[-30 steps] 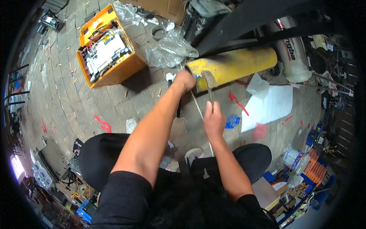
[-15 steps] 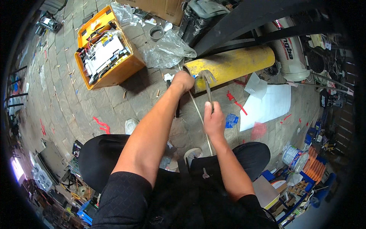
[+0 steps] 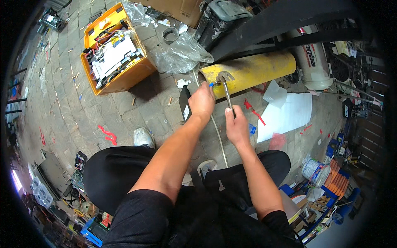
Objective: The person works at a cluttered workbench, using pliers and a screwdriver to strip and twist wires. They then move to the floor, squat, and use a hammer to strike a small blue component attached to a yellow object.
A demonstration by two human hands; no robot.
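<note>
My right hand (image 3: 238, 129) is wrapped round the handle of a claw hammer (image 3: 228, 97); the hammer's head lies over the near end of a yellow metal cylinder (image 3: 256, 71). Beside it, my left hand (image 3: 202, 100) pinches a small blue-tipped piece (image 3: 212, 84) at the cylinder's rim; most of that piece is hidden by the fingers. A flat black object with a white label (image 3: 184, 105) shows left of this hand, and whether the hand touches it I cannot tell. Under the left hand passes a thin pale cord (image 3: 219, 134) along the paving.
An orange case (image 3: 124, 76) full of wiring and white parts stands open at left. Clear plastic film (image 3: 182, 56) and a tape roll (image 3: 170, 35) lie beyond. A black beam (image 3: 281, 25) crosses above the cylinder. White sheet (image 3: 285, 115) and red scraps lie at right.
My left hand has turned and come slightly down, exposing more of the black labelled object. The hammer's head has risen slightly in the picture, and its handle is still gripped.
</note>
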